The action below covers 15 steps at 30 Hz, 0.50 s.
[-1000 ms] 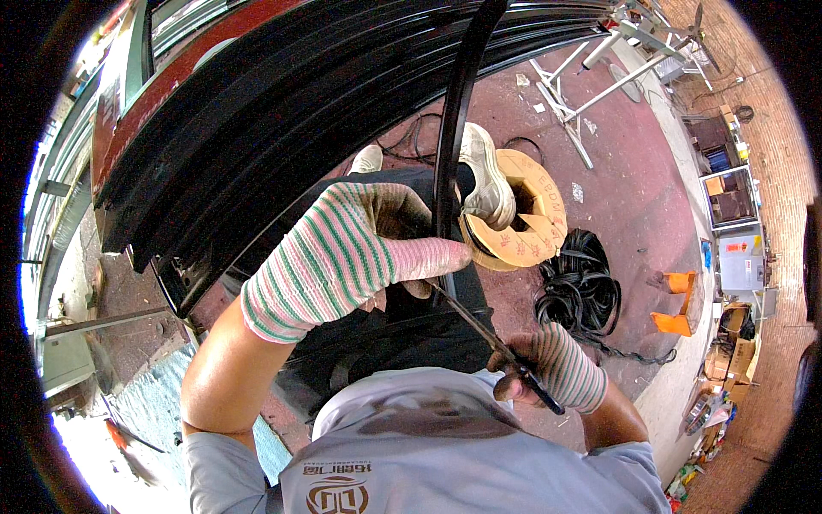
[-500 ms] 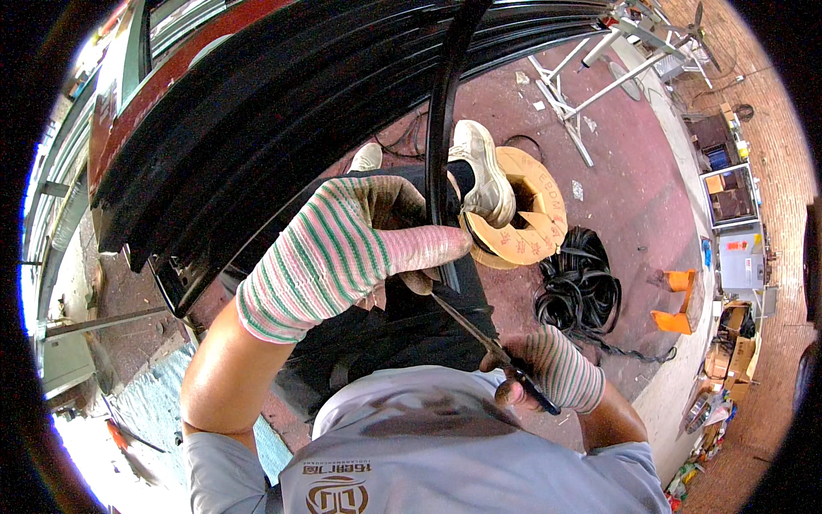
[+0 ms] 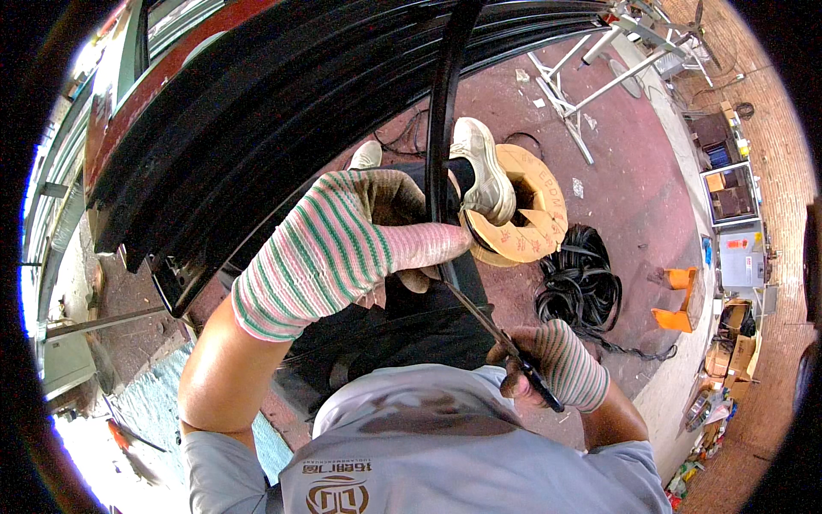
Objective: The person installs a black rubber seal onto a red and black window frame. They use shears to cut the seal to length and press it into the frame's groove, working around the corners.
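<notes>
My left hand [image 3: 334, 244], in a pink, green and white striped glove, pinches a black rubber strip [image 3: 439, 111] between thumb and fingers. The strip comes down from the top of the view and passes behind my thumb. My right hand [image 3: 556, 364], in a similar glove, is closed round a pair of slim scissors [image 3: 492, 325] with dark metal blades and a black handle. Their tips point up and left, just under my left thumb beside the strip's lower part. Whether the blades touch the strip I cannot tell.
Long black profiles [image 3: 257, 128] lie stacked at upper left. One shoe [image 3: 485, 176] rests on a yellow cardboard-sided reel [image 3: 544, 227]. A coil of black strip [image 3: 578, 283] lies on the floor, with an orange stand [image 3: 682, 300] beyond. A white metal frame [image 3: 599, 90] stands at upper right.
My right hand and the scissors have shifted slightly, and the tool is turned a little more upright. My left hand keeps its pinch on the strip.
</notes>
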Tool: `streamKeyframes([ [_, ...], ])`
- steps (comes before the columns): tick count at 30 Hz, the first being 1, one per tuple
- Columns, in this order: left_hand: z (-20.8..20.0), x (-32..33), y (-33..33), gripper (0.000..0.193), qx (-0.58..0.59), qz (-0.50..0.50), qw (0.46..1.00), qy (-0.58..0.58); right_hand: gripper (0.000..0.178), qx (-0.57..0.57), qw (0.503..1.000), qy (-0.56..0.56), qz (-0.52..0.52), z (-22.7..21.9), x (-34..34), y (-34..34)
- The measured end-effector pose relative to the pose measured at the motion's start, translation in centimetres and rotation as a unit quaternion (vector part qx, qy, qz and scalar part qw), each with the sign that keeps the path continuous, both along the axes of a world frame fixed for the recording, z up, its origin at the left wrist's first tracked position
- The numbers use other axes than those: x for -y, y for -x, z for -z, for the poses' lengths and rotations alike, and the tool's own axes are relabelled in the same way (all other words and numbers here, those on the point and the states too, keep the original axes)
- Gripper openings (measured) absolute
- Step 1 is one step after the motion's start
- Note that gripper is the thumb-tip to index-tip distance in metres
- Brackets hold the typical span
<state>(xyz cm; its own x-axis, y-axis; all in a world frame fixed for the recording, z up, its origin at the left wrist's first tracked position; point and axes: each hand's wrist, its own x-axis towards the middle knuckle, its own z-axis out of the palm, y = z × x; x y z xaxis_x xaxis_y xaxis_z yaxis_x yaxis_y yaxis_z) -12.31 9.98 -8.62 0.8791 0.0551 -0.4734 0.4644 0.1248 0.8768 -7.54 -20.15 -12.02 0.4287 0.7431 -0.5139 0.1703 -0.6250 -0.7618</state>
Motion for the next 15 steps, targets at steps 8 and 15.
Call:
streamKeyframes([
  [8, -0.21, 0.41, -0.42, 0.025, -0.016, 0.005, 1.000, -0.004, 0.049, 0.033, 0.999, 0.011, -0.022, 0.16, 0.22, -0.08],
  [15, -0.36, 0.21, -0.46, 0.026, -0.034, 0.003, 0.999, -0.008, 0.050, 0.052, 0.998, 0.005, -0.029, 0.24, 0.00, 0.02],
])
